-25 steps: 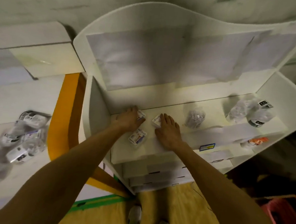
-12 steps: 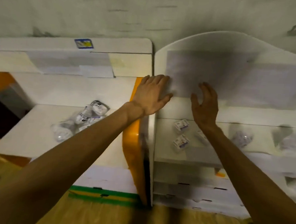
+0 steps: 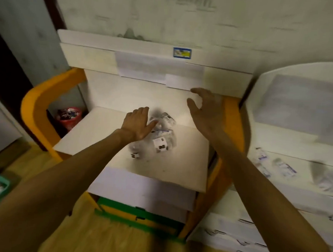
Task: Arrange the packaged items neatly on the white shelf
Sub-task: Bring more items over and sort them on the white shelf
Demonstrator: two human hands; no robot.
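My left hand [image 3: 138,124], fingers straight, rests on a heap of clear plastic packets with dark labels [image 3: 157,139], too jumbled to count, on the orange-sided stand's white top [image 3: 103,130]. My right hand [image 3: 205,110] hovers spread wide, empty. Three blurred packets [image 3: 283,168] lie on the white shelf [image 3: 293,192], right.

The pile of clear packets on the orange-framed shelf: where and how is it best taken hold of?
Probably scoop the pile of clear packets from both flanks. It is a loose, soft heap lying flat; the left hand already touches its left edge, and the right hand hovers open above its right.
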